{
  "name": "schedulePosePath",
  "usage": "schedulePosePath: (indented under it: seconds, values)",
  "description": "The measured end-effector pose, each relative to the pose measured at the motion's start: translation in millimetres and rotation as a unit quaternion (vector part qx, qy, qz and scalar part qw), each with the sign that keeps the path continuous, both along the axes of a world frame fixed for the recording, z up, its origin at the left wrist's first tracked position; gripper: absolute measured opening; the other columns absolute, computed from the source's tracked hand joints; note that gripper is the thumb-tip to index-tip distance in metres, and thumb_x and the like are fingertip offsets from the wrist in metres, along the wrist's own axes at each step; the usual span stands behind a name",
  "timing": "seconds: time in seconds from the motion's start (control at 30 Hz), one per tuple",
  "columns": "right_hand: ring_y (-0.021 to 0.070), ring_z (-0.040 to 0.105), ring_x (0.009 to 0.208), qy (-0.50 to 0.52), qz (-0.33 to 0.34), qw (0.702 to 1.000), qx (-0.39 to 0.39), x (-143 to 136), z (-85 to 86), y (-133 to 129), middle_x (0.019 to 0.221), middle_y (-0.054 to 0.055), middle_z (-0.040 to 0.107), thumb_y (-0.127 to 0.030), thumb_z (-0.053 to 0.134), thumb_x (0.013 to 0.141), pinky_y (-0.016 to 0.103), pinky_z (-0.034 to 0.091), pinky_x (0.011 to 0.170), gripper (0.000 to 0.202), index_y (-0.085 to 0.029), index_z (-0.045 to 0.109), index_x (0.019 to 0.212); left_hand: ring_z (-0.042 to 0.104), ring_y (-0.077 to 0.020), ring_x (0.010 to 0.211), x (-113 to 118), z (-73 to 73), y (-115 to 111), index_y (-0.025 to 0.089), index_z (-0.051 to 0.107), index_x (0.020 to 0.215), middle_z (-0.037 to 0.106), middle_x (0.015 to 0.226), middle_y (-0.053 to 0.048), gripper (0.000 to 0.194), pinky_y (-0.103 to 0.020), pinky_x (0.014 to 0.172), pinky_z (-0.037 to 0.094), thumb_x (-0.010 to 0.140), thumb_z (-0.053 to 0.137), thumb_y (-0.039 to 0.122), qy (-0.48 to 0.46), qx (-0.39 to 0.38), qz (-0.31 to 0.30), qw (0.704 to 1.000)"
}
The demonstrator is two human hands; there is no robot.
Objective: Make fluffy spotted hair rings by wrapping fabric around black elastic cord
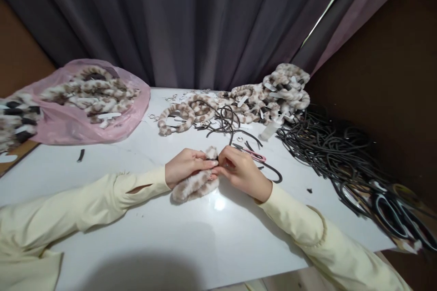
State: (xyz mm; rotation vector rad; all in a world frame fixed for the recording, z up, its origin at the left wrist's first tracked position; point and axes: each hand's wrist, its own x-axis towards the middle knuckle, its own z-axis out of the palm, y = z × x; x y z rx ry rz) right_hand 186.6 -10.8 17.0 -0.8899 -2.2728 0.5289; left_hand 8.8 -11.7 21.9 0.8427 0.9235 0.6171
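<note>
Head view: the left hand (184,167) is gripping a furry loop (196,187) while, just beside, the right hand (245,172) is pinching it, seemingly adjusting, next probably needing steady pressure.

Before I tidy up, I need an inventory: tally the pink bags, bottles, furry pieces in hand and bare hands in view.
Pink bag: 1
Bottle: 1
Held furry piece: 1
Bare hands (left hand, right hand): 2
Total: 5

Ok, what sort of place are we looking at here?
Probably a small craft or assembly workspace: a fluffy spotted piece is being handled over a white table, a pink bag holds similar fluffy rings, and dark cords lie heaped at the right.
</note>
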Motion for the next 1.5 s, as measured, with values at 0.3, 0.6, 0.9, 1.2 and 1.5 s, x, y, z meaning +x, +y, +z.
schedulePosePath:
  seconds: [0.3, 0.6, 0.9, 1.2, 1.5]
  values:
    - [0.0096, 0.042, 0.058, -0.092, 0.037, 0.992, -0.072, 2.8, 1.0, 1.4, 0.066, -0.001, 0.046, -0.021, 0.051, 0.085, 0.021, 0.03, 0.055, 0.021, -0.016, 0.043, 0.066, 0.058, -0.01, 0.051, 6.0, 3.7, -6.5, 0.01, 0.06, 0.071, 0.067, 0.058, -0.001, 0.021, -0.018, 0.049, 0.038, 0.066, 0.071, 0.026, 0.105, 0.103, 0.033, 0.989]
    - [0.0101, 0.041, 0.054, -0.119, 0.037, 0.983, -0.137, -1.2, 6.9, -3.2, 0.061, -0.002, 0.044, -0.018, 0.043, 0.087, 0.021, 0.028, 0.053, 0.019, -0.018, 0.038, 0.069, 0.061, -0.0144, 0.059, 4.1, -1.4, -4.6, 0.009, 0.062, 0.075, 0.068, 0.065, -0.004, 0.028, -0.022, 0.055, 0.042, 0.065, 0.071, 0.033, 0.087, 0.104, 0.031, 0.99]
    - [0.0088, 0.039, 0.05, -0.099, 0.025, 0.984, -0.143, -2.1, 10.1, -7.1, 0.059, -0.003, 0.047, -0.013, 0.042, 0.084, 0.02, 0.027, 0.051, 0.011, -0.018, 0.041, 0.074, 0.055, -0.0114, 0.053, 4.1, -3.2, -6.0, 0.01, 0.06, 0.073, 0.064, 0.059, -0.001, 0.031, -0.02, 0.05, 0.038, 0.064, 0.071, 0.038, 0.08, 0.113, 0.045, 0.989]
    - [0.0097, 0.043, 0.051, -0.086, 0.007, 0.988, -0.125, -5.7, 7.5, -6.1, 0.06, -0.001, 0.051, -0.012, 0.041, 0.084, 0.02, 0.029, 0.052, 0.012, -0.017, 0.043, 0.073, 0.056, -0.0122, 0.054, 4.9, -4.0, -6.0, 0.011, 0.061, 0.074, 0.063, 0.058, 0.0, 0.03, -0.022, 0.051, 0.04, 0.062, 0.071, 0.036, 0.088, 0.089, 0.065, 0.99]
    - [0.013, 0.051, 0.059, -0.112, -0.026, 0.99, -0.08, 0.6, 8.7, -2.9, 0.07, 0.003, 0.059, -0.004, 0.042, 0.078, 0.021, 0.033, 0.056, 0.015, -0.015, 0.049, 0.085, 0.063, -0.0171, 0.065, 4.6, -3.3, -6.2, 0.011, 0.061, 0.073, 0.067, 0.063, -0.004, 0.03, -0.028, 0.066, 0.048, 0.061, 0.073, 0.035, 0.019, 0.052, 0.055, 0.997]
